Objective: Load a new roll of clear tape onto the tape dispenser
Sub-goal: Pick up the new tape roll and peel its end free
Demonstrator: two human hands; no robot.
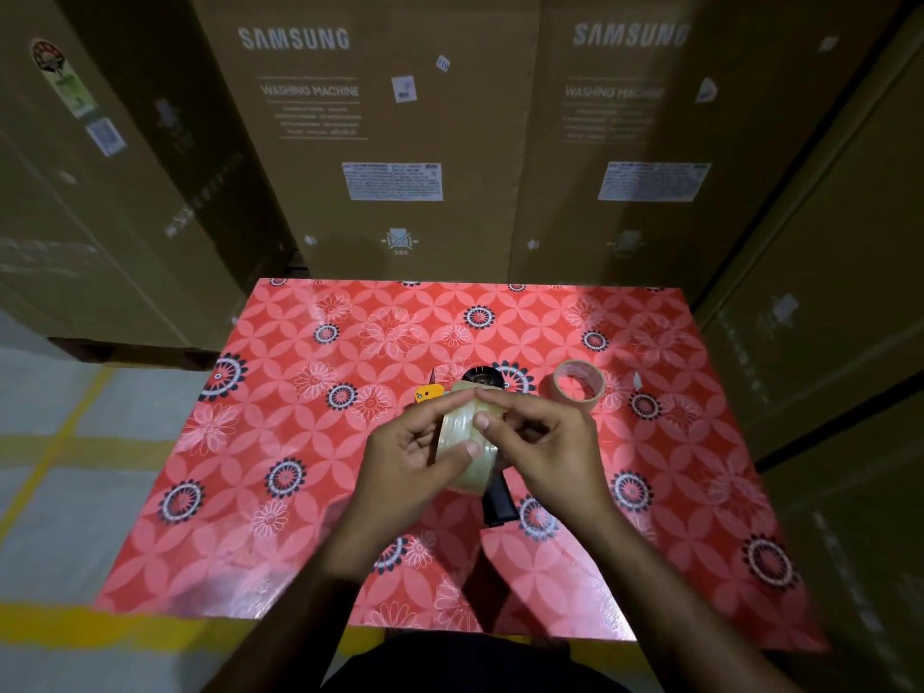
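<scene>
A full roll of clear tape [462,442] is held on edge above the middle of the table. My left hand [405,457] grips it from the left, thumb across its outer face. My right hand [540,442] rests its fingertips on the roll's top and outer surface. Under the roll lies the tape dispenser [497,497]; only its black handle toward me and its dark wheel part [482,378] beyond the roll show, the rest is hidden by the roll and hands.
A nearly empty cardboard tape core [580,388] lies to the right of the dispenser. An orange utility knife [429,392] lies just left of the roll. The red flowered table [300,492] is hemmed in by tall cardboard boxes [390,142] behind and at the sides.
</scene>
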